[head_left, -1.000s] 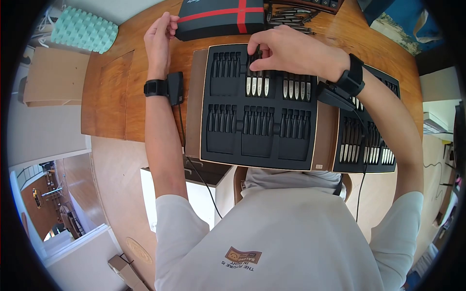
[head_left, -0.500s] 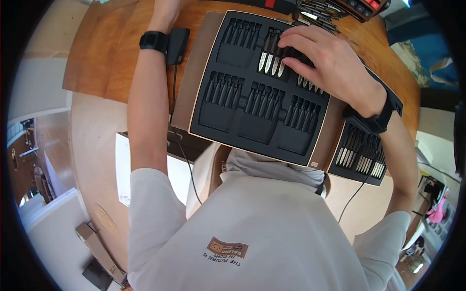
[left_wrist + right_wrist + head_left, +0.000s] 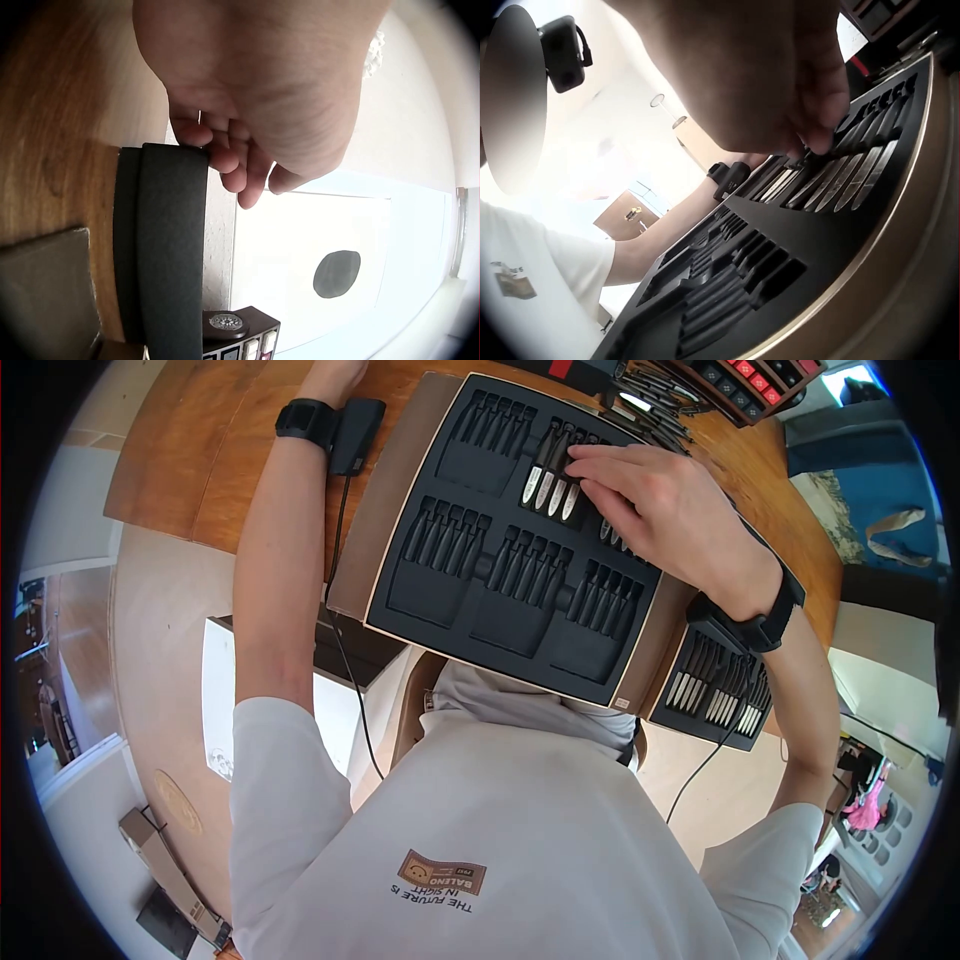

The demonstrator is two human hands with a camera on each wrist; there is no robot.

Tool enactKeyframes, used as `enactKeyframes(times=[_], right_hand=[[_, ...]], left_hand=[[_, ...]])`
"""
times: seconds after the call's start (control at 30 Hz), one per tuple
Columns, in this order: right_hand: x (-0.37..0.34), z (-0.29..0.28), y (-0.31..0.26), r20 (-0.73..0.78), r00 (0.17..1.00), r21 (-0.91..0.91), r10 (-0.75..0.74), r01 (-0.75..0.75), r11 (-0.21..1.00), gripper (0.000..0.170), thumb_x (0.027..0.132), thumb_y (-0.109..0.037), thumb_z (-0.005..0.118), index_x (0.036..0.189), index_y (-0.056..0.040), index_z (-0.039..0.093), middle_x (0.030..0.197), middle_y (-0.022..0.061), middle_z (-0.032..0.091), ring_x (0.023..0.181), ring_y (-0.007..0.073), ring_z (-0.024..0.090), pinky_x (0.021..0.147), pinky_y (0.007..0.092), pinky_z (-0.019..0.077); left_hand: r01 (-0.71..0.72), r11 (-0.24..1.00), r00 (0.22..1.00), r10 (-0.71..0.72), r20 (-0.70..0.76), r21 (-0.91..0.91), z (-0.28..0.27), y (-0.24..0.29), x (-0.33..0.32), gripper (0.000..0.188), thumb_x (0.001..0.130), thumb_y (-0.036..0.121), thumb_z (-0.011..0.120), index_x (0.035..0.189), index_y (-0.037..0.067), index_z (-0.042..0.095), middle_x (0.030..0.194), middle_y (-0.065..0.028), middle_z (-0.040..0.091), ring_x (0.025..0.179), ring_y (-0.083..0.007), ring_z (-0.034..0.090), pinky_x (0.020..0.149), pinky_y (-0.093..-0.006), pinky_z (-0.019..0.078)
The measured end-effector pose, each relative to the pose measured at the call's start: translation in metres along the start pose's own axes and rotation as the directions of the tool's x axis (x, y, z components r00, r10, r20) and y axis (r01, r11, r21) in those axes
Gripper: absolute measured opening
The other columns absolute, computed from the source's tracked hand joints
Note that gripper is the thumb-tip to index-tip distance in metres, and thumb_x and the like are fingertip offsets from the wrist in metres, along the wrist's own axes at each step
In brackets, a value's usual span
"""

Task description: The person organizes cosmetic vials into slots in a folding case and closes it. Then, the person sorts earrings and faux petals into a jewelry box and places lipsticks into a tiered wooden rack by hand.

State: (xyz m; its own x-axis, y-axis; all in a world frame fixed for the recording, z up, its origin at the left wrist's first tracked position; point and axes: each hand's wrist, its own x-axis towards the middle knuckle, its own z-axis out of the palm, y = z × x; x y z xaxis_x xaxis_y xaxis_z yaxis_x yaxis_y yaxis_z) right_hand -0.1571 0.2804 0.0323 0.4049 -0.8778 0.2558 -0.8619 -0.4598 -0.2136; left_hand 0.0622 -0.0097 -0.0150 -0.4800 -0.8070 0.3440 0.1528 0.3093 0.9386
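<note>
A wooden table stands over a pale floor, bearing two black trays; the left one has six compartments. About four silver-ended pieces, partly hidden, lie in its top-middle compartment, by the right hand, its fingertips close together; I cannot tell whether they pinch one. The left hand's fingers bend loosely at a black box.

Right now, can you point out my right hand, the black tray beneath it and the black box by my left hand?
Right hand (image 3: 675, 505), head view: back of the hand.
Black tray (image 3: 515, 623), head view: bare floor of its lower middle compartment.
Black box (image 3: 172, 247), left wrist view: its long dark side.
</note>
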Motion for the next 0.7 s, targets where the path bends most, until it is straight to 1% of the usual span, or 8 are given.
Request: enactKeyframes(times=[0.1,0.17,0.3,0.4,0.47,0.6,0.67,0.7], right_hand=[[-0.004,-0.004,-0.004,0.046,0.999,-0.042,0.018,-0.016,0.999,0.021,0.094,-0.010,0.067,0.112,-0.0018,0.073,0.120,0.0117,0.073,0.112,0.0304,0.069,0.093,0.0398,0.0600],[-0.005,0.000,-0.008,-0.014,1.000,-0.034,-0.001,0.001,0.999,0.023,0.094,-0.010,0.067,0.115,-0.0012,0.072,0.125,0.0113,0.072,0.114,0.0302,0.068,0.095,0.0398,0.0594],[-0.003,0.006,-0.006,-0.018,1.000,-0.049,-0.014,0.013,0.999,0.024,0.094,-0.009,0.066,0.116,-0.0011,0.071,0.126,0.0117,0.071,0.115,0.0309,0.068,0.094,0.0398,0.0596],[0.001,0.008,-0.005,-0.005,0.999,-0.031,-0.041,0.041,0.999,0.023,0.092,-0.006,0.065,0.114,-0.0010,0.070,0.121,0.0116,0.072,0.112,0.0313,0.069,0.093,0.0405,0.0600],[0.007,0.003,-0.009,0.089,0.995,0.024,0.052,-0.054,0.998,0.022,0.091,-0.004,0.065,0.112,-0.0001,0.070,0.114,0.0121,0.074,0.108,0.0319,0.069,0.090,0.0417,0.0600],[0.011,-0.006,-0.014,0.075,0.994,-0.023,0.076,-0.074,0.997,0.024,0.090,-0.003,0.065,0.113,0.0005,0.070,0.107,0.0127,0.074,0.104,0.0320,0.070,0.089,0.0422,0.0596],[0.009,0.002,-0.016,-0.056,0.998,-0.027,-0.032,0.030,0.999,0.029,0.086,-0.002,0.066,0.115,0.0007,0.071,0.108,0.0139,0.073,0.103,0.0316,0.070,0.089,0.0415,0.0594],[0.007,0.004,-0.021,-0.053,0.998,-0.017,-0.034,0.033,0.999,0.029,0.086,-0.002,0.066,0.115,0.0007,0.071,0.108,0.0139,0.073,0.103,0.0316,0.070,0.089,0.0415,0.0594]], left_hand=[[-0.006,1.000,1.000,0.006,-0.002,0.017,-0.002,-0.002,0.002,0.032,0.108,0.032,0.061,0.093,0.006,0.074,0.078,0.0037,0.061,0.073,-0.0066,0.053,0.068,-0.0232,0.0410],[-0.004,1.000,1.000,0.004,-0.002,0.010,-0.001,-0.002,0.001,0.033,0.108,0.032,0.061,0.092,0.006,0.074,0.078,0.0037,0.061,0.073,-0.0066,0.053,0.068,-0.0231,0.0410],[-0.004,1.000,1.000,0.004,-0.007,0.019,0.000,0.000,0.001,0.033,0.108,0.032,0.061,0.092,0.006,0.074,0.077,0.0039,0.061,0.073,-0.0065,0.053,0.068,-0.0231,0.0409],[-0.013,1.000,1.000,0.013,-0.005,0.011,0.001,0.000,0.000,0.034,0.108,0.033,0.061,0.092,0.006,0.073,0.077,0.0040,0.060,0.073,-0.0065,0.052,0.068,-0.0231,0.0410],[-0.002,1.000,1.000,0.002,-0.004,0.016,-0.002,-0.002,0.000,0.033,0.108,0.033,0.061,0.092,0.006,0.073,0.077,0.0041,0.060,0.073,-0.0066,0.052,0.068,-0.0231,0.0411],[0.005,1.000,1.000,-0.005,0.001,-0.002,-0.001,-0.003,0.002,0.033,0.108,0.033,0.061,0.093,0.006,0.073,0.079,0.0038,0.061,0.073,-0.0069,0.053,0.068,-0.0232,0.0415],[0.003,1.000,1.000,-0.003,-0.006,-0.003,0.003,0.000,0.001,0.033,0.108,0.033,0.061,0.093,0.006,0.072,0.079,0.0038,0.061,0.073,-0.0069,0.053,0.068,-0.0233,0.0416],[0.000,1.000,1.000,0.000,-0.013,-0.007,0.003,0.001,-0.001,0.033,0.108,0.033,0.061,0.093,0.006,0.072,0.079,0.0037,0.060,0.074,-0.0070,0.053,0.069,-0.0233,0.0417]])
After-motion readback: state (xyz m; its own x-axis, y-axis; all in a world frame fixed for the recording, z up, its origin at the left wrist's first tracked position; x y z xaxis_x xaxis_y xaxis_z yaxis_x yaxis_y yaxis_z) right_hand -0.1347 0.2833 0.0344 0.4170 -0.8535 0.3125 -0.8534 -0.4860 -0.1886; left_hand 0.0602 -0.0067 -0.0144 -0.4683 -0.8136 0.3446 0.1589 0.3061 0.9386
